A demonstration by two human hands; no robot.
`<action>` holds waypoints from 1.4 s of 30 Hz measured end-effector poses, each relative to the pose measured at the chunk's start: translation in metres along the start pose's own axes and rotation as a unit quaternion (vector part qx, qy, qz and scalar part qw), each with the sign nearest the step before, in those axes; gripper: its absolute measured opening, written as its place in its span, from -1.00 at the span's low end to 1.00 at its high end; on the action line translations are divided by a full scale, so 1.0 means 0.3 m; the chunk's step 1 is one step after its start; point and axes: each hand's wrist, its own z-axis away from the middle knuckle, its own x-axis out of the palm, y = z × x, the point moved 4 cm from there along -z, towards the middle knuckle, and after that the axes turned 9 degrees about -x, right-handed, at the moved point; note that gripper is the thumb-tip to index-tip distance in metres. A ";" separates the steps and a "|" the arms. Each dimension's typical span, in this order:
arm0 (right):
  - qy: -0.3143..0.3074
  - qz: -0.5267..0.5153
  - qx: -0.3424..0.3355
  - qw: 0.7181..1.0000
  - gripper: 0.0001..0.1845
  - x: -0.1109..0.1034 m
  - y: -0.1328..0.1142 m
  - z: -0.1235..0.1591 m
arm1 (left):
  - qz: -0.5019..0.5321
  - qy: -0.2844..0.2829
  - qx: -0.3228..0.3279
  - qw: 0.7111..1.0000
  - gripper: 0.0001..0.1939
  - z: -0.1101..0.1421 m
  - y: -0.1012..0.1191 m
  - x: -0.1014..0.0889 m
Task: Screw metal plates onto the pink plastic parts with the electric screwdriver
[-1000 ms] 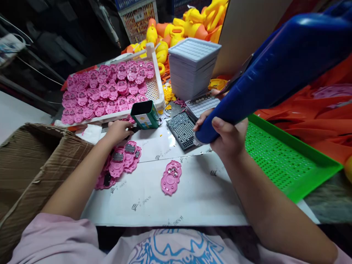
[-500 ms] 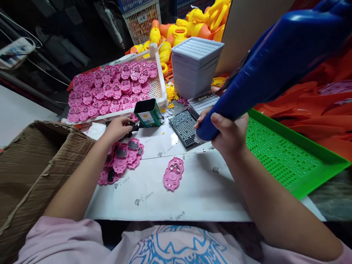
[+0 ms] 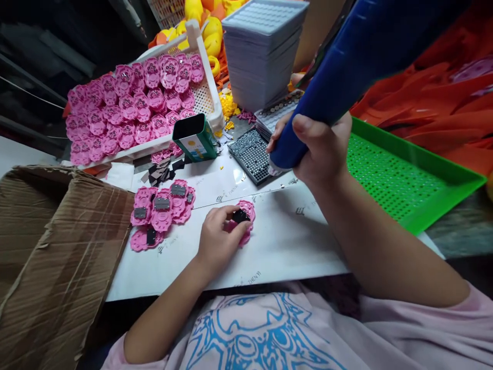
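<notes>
My left hand [image 3: 220, 234] pinches a small black plate [image 3: 241, 216] between thumb and fingers, on top of a pink plastic part [image 3: 247, 237] lying on the white work surface. The fingers hide some of the part. My right hand [image 3: 321, 146] is wrapped round a thick blue electric screwdriver [image 3: 319, 97], held slanting with its pale nose low. That nose is beside a black perforated tray [image 3: 254, 156] of small screws; whether they touch I cannot tell. Several pink parts with dark plates [image 3: 162, 205] lie to the left, below a heap of loose dark plates [image 3: 162, 170].
A white crate [image 3: 208, 77] of pink parts stands behind a green tin [image 3: 194, 137]. Stacked white trays [image 3: 262, 56] rise at the back. To the right is a green perforated tray [image 3: 408, 174] near orange pieces [image 3: 427, 97]; an open cardboard box [image 3: 57, 246] stands left.
My left hand has moved right and nearer, from the loose dark plates to the single pink part, bringing a black plate. My right hand keeps its grip on the screwdriver. The view has tipped downward.
</notes>
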 end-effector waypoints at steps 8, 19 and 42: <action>-0.008 0.030 -0.001 1.000 -0.51 -0.010 -0.003 -0.012 | -0.081 0.015 0.101 0.991 -0.79 -0.021 0.003 0.016; 0.026 0.026 0.022 0.999 -0.49 -0.003 -0.007 -0.001 | -0.216 -0.037 0.234 0.947 -0.78 0.006 0.038 -0.009; 0.048 0.121 -0.021 0.991 -0.70 -0.040 -0.041 -0.028 | -0.142 -0.139 0.352 0.915 -0.88 -0.104 0.059 -0.041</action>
